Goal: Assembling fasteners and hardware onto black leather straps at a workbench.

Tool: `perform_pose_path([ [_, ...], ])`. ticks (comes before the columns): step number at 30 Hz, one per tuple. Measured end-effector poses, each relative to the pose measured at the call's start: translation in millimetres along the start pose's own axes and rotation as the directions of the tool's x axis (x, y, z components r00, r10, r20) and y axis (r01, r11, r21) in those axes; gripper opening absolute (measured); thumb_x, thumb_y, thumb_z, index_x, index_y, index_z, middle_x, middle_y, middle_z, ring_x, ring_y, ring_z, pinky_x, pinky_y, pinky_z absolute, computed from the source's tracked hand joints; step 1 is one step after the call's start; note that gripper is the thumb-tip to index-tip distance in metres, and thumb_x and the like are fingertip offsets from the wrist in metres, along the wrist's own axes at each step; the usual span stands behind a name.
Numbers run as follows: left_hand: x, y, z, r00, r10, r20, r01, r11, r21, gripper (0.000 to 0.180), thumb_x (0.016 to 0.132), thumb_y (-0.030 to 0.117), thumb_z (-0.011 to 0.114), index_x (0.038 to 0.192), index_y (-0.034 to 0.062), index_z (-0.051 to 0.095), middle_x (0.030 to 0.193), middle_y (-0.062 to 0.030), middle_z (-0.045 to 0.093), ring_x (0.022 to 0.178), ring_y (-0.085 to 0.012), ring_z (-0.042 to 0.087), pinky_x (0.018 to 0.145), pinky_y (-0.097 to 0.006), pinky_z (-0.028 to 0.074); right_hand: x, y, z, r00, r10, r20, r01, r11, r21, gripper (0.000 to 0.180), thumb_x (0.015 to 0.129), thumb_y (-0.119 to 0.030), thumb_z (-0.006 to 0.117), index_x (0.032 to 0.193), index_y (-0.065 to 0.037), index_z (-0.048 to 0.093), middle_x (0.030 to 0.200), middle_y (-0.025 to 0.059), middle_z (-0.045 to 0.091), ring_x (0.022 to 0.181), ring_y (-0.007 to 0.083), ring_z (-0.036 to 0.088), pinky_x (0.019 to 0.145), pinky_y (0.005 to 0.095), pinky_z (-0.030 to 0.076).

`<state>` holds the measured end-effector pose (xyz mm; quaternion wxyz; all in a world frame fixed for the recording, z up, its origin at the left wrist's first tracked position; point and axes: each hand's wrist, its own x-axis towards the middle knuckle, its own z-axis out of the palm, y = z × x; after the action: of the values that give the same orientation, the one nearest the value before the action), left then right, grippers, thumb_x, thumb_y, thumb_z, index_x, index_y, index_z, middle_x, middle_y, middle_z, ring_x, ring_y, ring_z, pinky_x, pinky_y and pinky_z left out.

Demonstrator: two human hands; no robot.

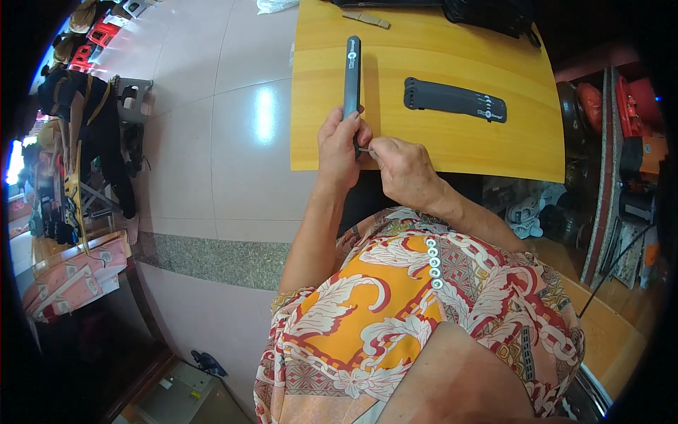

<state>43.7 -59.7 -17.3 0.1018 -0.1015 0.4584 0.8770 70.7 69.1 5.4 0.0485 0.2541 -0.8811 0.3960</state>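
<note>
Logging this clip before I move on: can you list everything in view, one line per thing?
Wooden board: 1, yellow-orange, lying over the tiled floor ahead of the person.
Grey strap: 1, dark grey, upright on the board, lower end in the left hand.
Stack of straps: 1 stack, dark grey, flat on the board to the right.
Tan piece: 1, beige, far edge of the board.
Black pile: 1, black, board's far right corner.
Red stools: several, red, far left.
Left hand: 1, gripping the strap.
Right hand: 1, fingertips pinched at the strap's lower end.
</note>
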Motion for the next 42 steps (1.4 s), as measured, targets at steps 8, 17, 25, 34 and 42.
perform_pose_path([
  [8,-1.9,2.8,0.1,0.999,-0.033,-0.008,0.033,0.999,0.018,0.014,0.088,0.013,0.044,0.097,0.0032,0.048,0.059,-0.0005,0.042,0.047,-0.0082,0.038,0.038,-0.023,0.027,11.1,-0.5,-5.7,0.932,0.293,0.214,-0.362,0.79,0.494,0.007,0.084,-0.002,0.05,0.084,0.003,0.054,0.071,0.0185,0.056,0.068,0.0367,0.058,0.057,0.0394,0.045],
  [17,-2.3,-4.3,3.0,0.998,0.06,-0.022,-0.058,0.994,0.096,0.015,0.087,0.009,0.046,0.097,-0.0008,0.05,0.06,0.0009,0.041,0.052,-0.0074,0.035,0.045,-0.022,0.029,4.9,-1.0,-10.1,0.988,-0.038,0.152,0.054,0.993,-0.104,0.009,0.085,-0.004,0.049,0.085,0.003,0.054,0.076,0.0183,0.059,0.07,0.0342,0.059,0.058,0.0341,0.047],
  [25,-0.1,-9.0,3.2,0.992,0.127,-0.006,-0.124,0.976,0.18,0.009,0.089,0.011,0.047,0.089,0.0023,0.047,0.06,0.0006,0.043,0.053,-0.007,0.038,0.047,-0.022,0.031,4.4,12.3,1.0,0.906,0.295,0.304,-0.423,0.67,0.609,0.007,0.072,0.004,0.049,0.078,0.001,0.05,0.069,0.0182,0.056,0.065,0.0338,0.058,0.054,0.0421,0.045],
  [34,-1.4,-9.7,9.8,0.989,0.138,-0.061,-0.117,0.957,0.267,0.007,0.088,0.01,0.047,0.085,0.0038,0.046,0.06,0.0012,0.042,0.052,-0.0063,0.037,0.045,-0.023,0.031,8.0,13.8,4.3,0.819,0.366,0.443,-0.566,0.382,0.73,0.013,0.089,-0.002,0.043,0.087,0.005,0.053,0.079,0.0137,0.061,0.077,0.0212,0.062,0.067,0.0317,0.049],
  [42,0.3,-3.3,0.3,0.997,-0.026,0.068,0.032,0.996,-0.086,0.027,0.092,0.023,0.04,0.098,-0.0018,0.05,0.062,-0.0036,0.046,0.051,-0.0116,0.041,0.046,-0.025,0.036,9.9,12.1,-9.7,0.923,0.244,0.298,-0.374,0.752,0.542,0.016,0.086,-0.008,0.047,0.086,0.005,0.055,0.073,0.0213,0.059,0.071,0.0314,0.062,0.066,0.0386,0.047],
])
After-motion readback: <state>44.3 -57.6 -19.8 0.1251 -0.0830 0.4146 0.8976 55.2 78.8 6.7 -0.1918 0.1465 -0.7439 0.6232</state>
